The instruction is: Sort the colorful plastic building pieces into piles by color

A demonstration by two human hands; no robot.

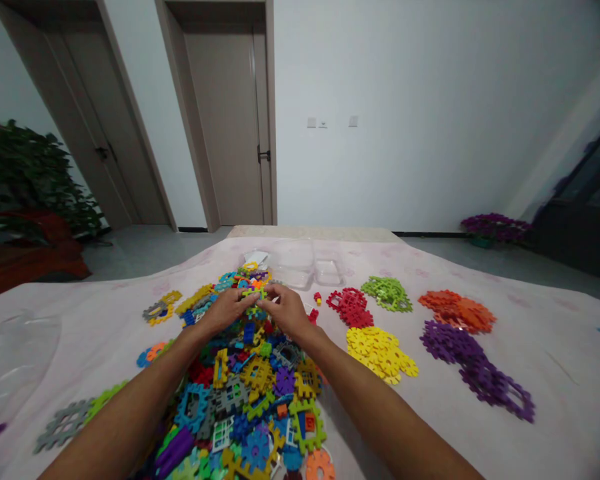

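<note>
My left hand [225,311] and my right hand [287,311] meet over the far end of a big heap of mixed plastic interlocking tiles [250,393]. Both hands pinch a small green tile piece [255,293] between their fingertips. To the right lie sorted piles: red tiles [351,307], light green tiles [387,293], yellow tiles [380,353], orange tiles [457,310] and purple tiles [475,367].
A pink patterned cloth [555,373] covers the table. Clear plastic containers [305,263] stand at the far edge. A clear bag [10,360] lies at left. Loose grey and green tiles [70,420] sit near left. Doors, a plant and a flower pot stand beyond.
</note>
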